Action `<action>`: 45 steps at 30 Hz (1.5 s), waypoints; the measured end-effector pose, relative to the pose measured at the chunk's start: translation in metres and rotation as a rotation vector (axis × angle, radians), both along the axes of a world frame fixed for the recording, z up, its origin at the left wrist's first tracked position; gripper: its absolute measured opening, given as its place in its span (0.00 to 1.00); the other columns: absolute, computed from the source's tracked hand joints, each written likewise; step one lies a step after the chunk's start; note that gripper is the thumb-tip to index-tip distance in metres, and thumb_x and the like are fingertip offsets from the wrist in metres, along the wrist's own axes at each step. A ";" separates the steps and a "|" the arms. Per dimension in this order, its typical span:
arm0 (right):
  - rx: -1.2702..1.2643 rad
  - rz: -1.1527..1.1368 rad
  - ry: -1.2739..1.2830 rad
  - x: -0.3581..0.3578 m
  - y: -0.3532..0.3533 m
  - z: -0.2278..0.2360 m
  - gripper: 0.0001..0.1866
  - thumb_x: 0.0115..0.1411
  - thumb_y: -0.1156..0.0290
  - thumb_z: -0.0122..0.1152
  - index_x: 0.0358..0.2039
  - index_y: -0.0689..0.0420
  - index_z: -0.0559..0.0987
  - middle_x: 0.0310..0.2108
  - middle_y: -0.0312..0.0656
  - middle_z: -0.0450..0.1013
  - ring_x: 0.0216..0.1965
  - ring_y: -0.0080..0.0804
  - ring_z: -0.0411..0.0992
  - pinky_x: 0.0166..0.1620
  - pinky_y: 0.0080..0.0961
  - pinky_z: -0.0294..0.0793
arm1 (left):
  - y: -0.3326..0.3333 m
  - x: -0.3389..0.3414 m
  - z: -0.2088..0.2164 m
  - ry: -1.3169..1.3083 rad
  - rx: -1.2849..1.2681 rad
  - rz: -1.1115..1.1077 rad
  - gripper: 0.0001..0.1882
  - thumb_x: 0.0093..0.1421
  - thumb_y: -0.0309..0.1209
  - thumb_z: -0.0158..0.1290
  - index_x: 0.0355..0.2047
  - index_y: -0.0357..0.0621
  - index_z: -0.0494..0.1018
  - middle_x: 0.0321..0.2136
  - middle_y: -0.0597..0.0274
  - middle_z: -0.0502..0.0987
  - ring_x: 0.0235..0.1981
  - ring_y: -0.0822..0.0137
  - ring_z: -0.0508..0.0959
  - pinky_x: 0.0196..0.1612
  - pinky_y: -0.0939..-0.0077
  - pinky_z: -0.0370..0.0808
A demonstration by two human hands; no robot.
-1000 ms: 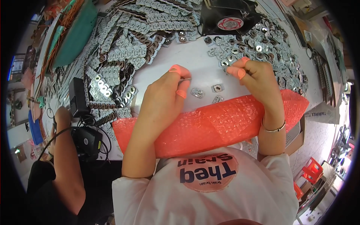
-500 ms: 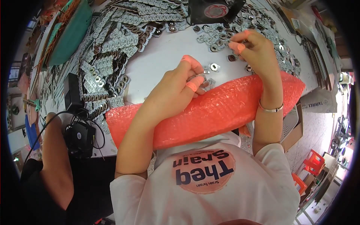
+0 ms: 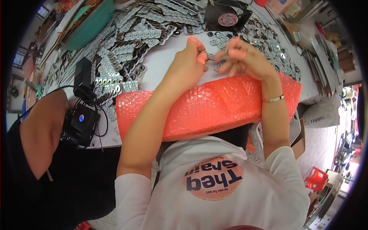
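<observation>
My left hand (image 3: 190, 63) is closed in a pinch over the white table, its fingertips on a small silver metal part (image 3: 208, 56). My right hand (image 3: 245, 59) hovers just to the right, smeared by motion, with its fingers apart and no held thing visible. Orange-pink covers sit on some fingertips of both hands. Beneath my wrists, a roll of red bubble wrap (image 3: 207, 109) lies along the near table edge. Beyond my right hand spread loose silver parts with dark round centres (image 3: 260, 38).
Stacked strips of joined metal parts (image 3: 134, 36) cover the left and far table. A black fan (image 3: 227, 17) stands at the back, a green basin (image 3: 90, 27) at far left. Black boxes with cables (image 3: 85, 124) lie near another person's arm (image 3: 44, 130). A white basket (image 3: 295, 128) sits lower right.
Both hands have shifted in the view: my right hand has come left from the loose parts toward my left hand, its fingers spreading. My left hand keeps its pinch.
</observation>
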State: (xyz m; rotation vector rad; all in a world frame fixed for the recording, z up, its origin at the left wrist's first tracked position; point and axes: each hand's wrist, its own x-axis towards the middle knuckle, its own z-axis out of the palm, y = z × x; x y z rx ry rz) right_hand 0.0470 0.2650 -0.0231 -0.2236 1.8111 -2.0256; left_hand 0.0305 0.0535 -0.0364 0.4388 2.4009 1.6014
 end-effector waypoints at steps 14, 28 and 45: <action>0.276 0.027 0.229 -0.010 -0.006 -0.018 0.07 0.64 0.68 0.47 0.36 0.59 0.67 0.47 0.46 0.70 0.35 0.24 0.72 0.35 0.20 0.74 | 0.001 -0.014 -0.020 -0.365 0.457 0.058 0.10 0.63 0.27 0.44 0.44 0.35 0.65 0.39 0.52 0.71 0.33 0.62 0.80 0.33 0.75 0.78; 0.230 -0.192 0.149 -0.004 -0.014 -0.003 0.08 0.58 0.67 0.58 0.32 0.56 0.71 0.26 0.34 0.72 0.21 0.16 0.65 0.25 0.14 0.65 | 0.004 0.004 -0.008 -0.172 0.458 0.046 0.09 0.58 0.26 0.53 0.39 0.38 0.71 0.28 0.62 0.77 0.29 0.74 0.78 0.31 0.82 0.75; 0.219 -0.199 0.079 0.002 -0.016 0.001 0.08 0.55 0.70 0.62 0.30 0.58 0.72 0.23 0.41 0.75 0.16 0.15 0.65 0.19 0.12 0.63 | -0.004 -0.002 0.000 -0.184 0.479 0.029 0.09 0.53 0.22 0.58 0.35 0.36 0.73 0.32 0.61 0.76 0.30 0.74 0.77 0.35 0.81 0.76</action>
